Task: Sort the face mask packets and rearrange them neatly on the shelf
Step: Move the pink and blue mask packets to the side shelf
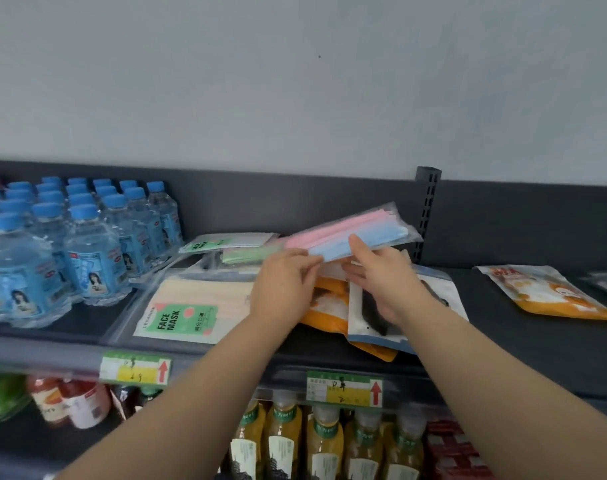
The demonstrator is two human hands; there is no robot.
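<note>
The left hand [284, 284] and right hand [381, 282] both pinch a pink-and-blue mask packet [361, 228]. It tilts above other packets [191, 306] on the shelf [503, 327].

Dark grey shelf [503, 327] carries blue-capped water bottles [87, 251] at left. Several face mask packets [191, 306] lie flat at centre; an orange packet [548, 294] lies apart at right.

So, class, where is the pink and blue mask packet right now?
Head view, just right of centre: the pink and blue packet is held by the left hand and right hand above the orange packet, left of the slotted upright.
</note>
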